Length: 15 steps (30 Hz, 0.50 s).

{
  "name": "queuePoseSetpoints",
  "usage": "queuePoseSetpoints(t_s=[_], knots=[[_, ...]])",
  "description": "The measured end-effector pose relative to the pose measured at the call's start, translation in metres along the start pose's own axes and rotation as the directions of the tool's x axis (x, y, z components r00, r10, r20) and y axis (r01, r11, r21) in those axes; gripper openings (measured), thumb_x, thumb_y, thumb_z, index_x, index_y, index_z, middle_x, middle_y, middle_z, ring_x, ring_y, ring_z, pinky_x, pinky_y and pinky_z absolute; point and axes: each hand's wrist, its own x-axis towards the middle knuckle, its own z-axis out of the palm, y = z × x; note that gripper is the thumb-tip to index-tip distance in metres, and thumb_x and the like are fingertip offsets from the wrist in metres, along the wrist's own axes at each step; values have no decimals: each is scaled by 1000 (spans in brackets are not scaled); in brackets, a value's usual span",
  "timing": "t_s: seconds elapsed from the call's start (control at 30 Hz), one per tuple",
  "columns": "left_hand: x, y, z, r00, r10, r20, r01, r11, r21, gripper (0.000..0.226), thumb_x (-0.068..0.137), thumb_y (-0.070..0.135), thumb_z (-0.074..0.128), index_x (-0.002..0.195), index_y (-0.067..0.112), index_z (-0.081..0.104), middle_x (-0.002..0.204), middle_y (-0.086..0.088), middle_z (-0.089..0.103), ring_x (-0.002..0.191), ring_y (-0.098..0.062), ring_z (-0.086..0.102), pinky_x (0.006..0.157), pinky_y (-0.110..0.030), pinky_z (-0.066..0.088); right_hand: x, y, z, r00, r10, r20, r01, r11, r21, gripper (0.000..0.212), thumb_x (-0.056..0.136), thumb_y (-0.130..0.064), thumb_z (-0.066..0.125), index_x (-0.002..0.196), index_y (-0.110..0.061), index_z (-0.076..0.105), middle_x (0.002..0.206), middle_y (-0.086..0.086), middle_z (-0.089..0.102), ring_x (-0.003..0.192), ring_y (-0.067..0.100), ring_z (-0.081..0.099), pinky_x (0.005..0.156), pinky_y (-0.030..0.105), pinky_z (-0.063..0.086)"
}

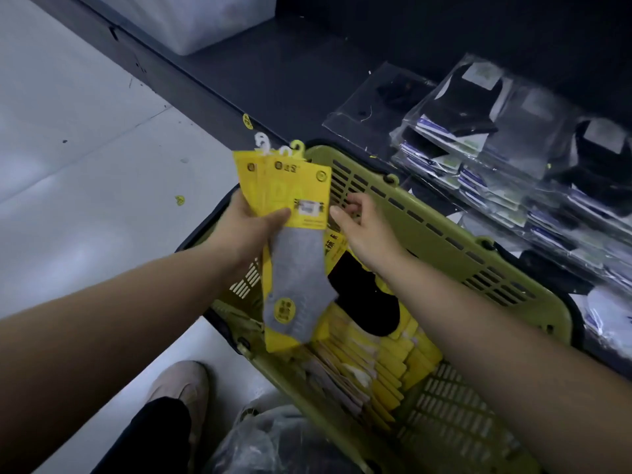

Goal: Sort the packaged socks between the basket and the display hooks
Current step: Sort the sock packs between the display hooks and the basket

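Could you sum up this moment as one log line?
left hand: grips fanned yellow-carded sock packs, grey sock frontmost | right hand: beside them, apparently empty | green slatted plastic basket: below, more packs inside

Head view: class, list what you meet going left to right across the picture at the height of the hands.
Pale floor → left hand → yellow sock packs it grips → right hand → slotted wall of the green basket → clear-bagged dark socks.
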Motion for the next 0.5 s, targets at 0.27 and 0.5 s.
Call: queuePoseSetpoints(t_s=[0.27,0.5], knots=[[12,27,-23,972,196,-125,-175,971,161,38,91,16,62,116,32,39,125,3,57,117,-23,56,99,-44,47,-8,73,31,964,196,179,11,643,-766,125,60,-52,82,148,-6,6,145,14,25,134,31,25,110,40,25],[5,29,-17,968,231,-101,-208,958,198,36,93,12,59,115,31,38,118,5,55,115,-22,55,98,-41,47,-7,79,7,982,151,113,-25,698,-716,109,55,-43,88,138,-10,26,139,10,31,129,28,29,104,38,32]])
